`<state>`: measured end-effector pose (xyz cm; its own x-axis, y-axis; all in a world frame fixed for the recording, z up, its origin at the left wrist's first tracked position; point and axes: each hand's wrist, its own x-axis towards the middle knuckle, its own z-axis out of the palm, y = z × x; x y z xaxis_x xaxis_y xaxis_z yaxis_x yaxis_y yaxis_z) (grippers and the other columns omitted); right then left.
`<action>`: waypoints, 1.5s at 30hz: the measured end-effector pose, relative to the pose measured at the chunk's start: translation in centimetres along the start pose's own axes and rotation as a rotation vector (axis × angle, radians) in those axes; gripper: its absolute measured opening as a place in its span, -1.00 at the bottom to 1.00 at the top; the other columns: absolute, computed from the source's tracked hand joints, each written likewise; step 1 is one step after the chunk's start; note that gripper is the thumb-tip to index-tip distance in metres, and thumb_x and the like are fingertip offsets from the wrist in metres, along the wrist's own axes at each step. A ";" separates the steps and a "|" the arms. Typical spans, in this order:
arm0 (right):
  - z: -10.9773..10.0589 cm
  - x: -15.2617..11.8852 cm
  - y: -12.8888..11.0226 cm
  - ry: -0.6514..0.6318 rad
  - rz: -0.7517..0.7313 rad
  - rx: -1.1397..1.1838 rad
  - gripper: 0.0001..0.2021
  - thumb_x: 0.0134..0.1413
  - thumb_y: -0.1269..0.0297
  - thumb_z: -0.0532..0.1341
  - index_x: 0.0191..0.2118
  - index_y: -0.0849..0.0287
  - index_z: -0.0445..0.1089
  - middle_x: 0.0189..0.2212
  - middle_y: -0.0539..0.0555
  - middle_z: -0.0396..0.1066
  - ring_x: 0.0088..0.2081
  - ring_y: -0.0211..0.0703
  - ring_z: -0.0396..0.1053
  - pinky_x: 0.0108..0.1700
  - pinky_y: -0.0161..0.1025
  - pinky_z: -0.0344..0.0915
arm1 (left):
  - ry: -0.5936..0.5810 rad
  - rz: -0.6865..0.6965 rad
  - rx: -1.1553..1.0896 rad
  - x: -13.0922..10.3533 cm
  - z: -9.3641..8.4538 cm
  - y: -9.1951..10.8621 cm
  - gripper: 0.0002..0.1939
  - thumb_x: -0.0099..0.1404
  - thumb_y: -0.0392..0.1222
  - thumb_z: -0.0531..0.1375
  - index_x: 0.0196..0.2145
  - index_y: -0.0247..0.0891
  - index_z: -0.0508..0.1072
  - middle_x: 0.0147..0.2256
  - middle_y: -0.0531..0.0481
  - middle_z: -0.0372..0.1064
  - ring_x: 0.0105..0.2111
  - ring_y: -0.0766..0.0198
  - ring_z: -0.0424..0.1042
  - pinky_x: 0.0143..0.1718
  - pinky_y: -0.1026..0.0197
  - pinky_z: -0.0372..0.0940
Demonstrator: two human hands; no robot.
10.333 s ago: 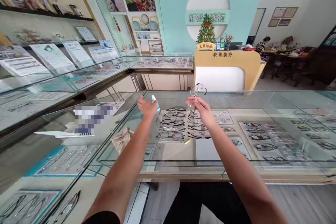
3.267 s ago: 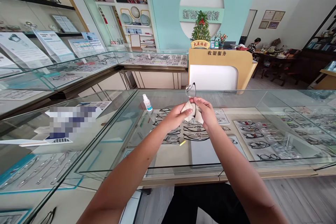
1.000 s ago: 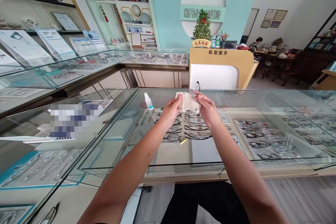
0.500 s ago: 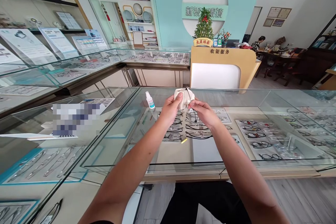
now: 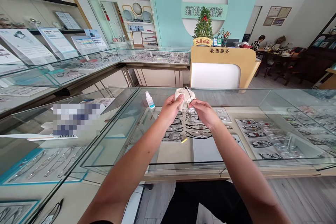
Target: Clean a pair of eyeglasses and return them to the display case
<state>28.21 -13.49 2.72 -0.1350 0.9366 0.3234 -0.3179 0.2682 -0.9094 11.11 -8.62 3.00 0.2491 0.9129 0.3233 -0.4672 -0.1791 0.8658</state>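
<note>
Directly above the display case [image 5: 244, 100], the left hand [image 5: 170, 110] pinches pale cloth [image 5: 180, 94] against glasses [image 5: 188, 93] whose frame the right hand [image 5: 207, 112] pinches; inside the case lie rows of spectacles [image 5: 198, 135], and atop it stands a white bottle [image 5: 150, 100].

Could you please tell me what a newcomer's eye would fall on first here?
Probably the centre, where the left hand holds a pale cloth and the right hand holds glasses against it, above the glass case. Behind, a leafy plant rises above the yellow counter before a turquoise wall.
</note>
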 end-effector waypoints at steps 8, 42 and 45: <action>-0.1 0.1 -0.1 0.009 0.012 0.010 -0.65 -0.03 -0.14 0.57 -0.44 0.05 0.67 -0.25 0.09 0.44 0.00 0.02 0.33 0.22 -0.12 0.24 | 0.001 -0.038 -0.010 -0.1 0.0 0.3 -0.40 -0.06 0.19 0.71 -0.23 -0.27 0.71 -0.27 -0.08 0.64 -0.28 0.20 0.53 -0.20 0.15 0.41; 0.5 -0.6 1.0 -0.129 0.006 -0.160 -0.65 0.17 -0.15 0.51 -0.34 0.04 0.73 -0.03 0.12 0.43 0.05 0.03 0.36 0.24 -0.06 0.28 | 0.078 0.156 0.314 -1.5 1.0 0.3 -0.27 0.24 0.62 0.42 -0.31 -0.20 0.53 -0.57 0.09 0.34 -0.60 0.33 0.22 -0.53 0.17 0.08; 0.5 -0.5 0.8 -0.093 -0.005 -0.141 -0.69 0.17 -0.10 0.49 -0.38 0.02 0.72 -0.07 0.12 0.47 0.08 0.06 0.36 0.27 -0.05 0.24 | 0.131 0.177 0.316 -0.9 0.4 -0.1 -0.21 0.18 0.67 0.41 -0.37 -0.23 0.55 -0.54 0.04 0.37 -0.54 0.32 0.26 -0.48 0.18 0.13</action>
<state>27.59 -13.86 1.96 -0.2218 0.9122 0.3446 -0.1851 0.3076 -0.9333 11.27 -9.53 2.79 0.0681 0.8933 0.4442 -0.2037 -0.4234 0.8828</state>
